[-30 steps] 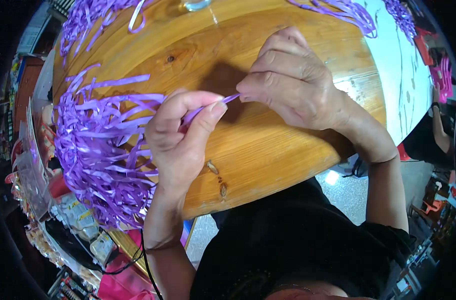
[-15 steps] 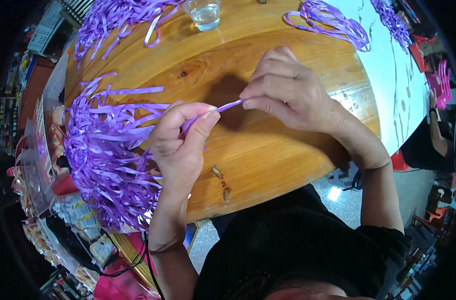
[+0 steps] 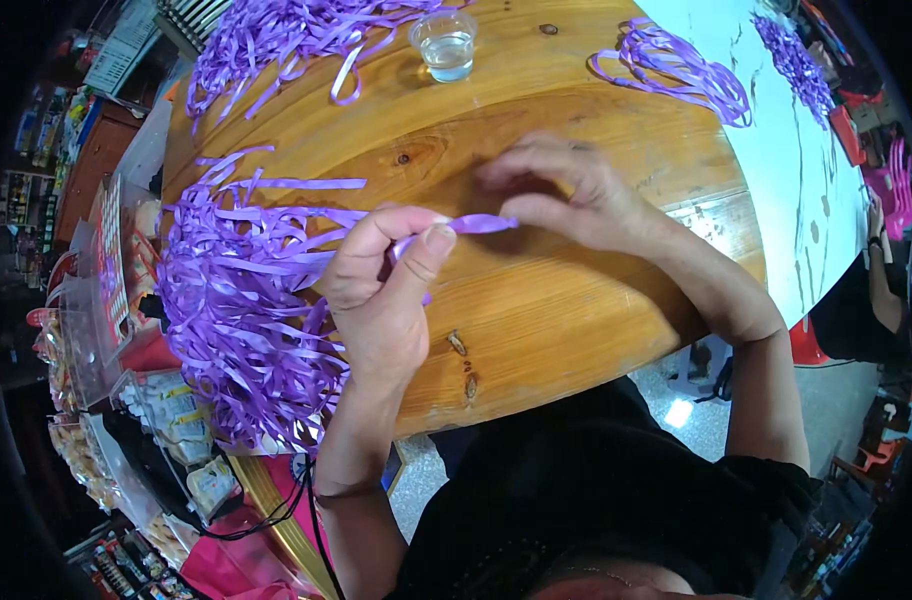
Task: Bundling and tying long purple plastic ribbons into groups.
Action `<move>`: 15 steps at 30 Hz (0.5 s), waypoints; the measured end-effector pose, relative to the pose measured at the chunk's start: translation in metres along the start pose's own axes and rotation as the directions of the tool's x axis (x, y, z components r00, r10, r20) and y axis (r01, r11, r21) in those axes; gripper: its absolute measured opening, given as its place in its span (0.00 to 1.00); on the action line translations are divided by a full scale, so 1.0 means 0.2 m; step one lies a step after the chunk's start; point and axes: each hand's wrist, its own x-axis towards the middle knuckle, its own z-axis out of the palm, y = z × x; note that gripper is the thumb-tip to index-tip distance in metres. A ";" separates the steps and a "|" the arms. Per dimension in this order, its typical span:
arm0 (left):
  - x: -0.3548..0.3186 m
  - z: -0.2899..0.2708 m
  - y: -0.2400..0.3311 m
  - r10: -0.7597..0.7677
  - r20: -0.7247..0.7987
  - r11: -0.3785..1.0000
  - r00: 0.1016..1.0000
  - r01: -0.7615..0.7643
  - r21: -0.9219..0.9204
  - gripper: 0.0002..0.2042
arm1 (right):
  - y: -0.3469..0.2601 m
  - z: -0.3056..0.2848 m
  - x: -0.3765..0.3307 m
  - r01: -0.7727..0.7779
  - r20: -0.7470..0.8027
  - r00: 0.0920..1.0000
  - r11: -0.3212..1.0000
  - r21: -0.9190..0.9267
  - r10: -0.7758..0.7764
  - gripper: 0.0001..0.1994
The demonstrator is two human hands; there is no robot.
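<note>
Head view: the purple ribbon strip [image 3: 471, 224], pinched between left hand [image 3: 381, 290] and right hand [image 3: 566, 195], has been drawn farther right over the table [image 3: 576, 100].

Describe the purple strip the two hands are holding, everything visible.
The purple strip is a narrow, flat, glossy ribbon, plastic-looking. It runs roughly level just above the wooden table, pinched between thumb and forefinger of the left hand and gripped at its other end by fingertips of the right hand, which is motion-blurred. Only the short span between the hands shows clearly.
</note>
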 end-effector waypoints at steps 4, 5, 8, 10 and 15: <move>-0.06 0.11 0.11 0.155 0.184 0.987 0.971 -0.160 0.013 0.05 | -0.09 0.14 0.06 0.272 0.152 0.946 0.957 0.100 -0.285 0.24; -0.07 0.15 0.14 0.188 0.235 0.981 0.954 -0.173 -0.084 0.05 | -0.11 0.16 0.07 0.271 0.147 0.948 0.959 0.088 -0.281 0.24; -0.07 0.19 0.20 0.276 0.323 0.955 0.905 -0.220 -0.200 0.07 | -0.19 0.22 0.08 0.080 0.361 0.891 0.879 0.469 -0.274 0.20; -0.09 0.21 0.27 0.227 0.354 0.927 0.907 -0.090 -0.364 0.08 | -0.28 0.19 0.10 -0.160 0.484 0.857 0.802 0.576 -0.177 0.15; -0.03 0.07 0.37 0.213 0.241 0.856 0.947 -0.062 -0.513 0.08 | -0.21 0.02 -0.01 -0.242 0.498 0.867 0.859 0.452 -0.018 0.13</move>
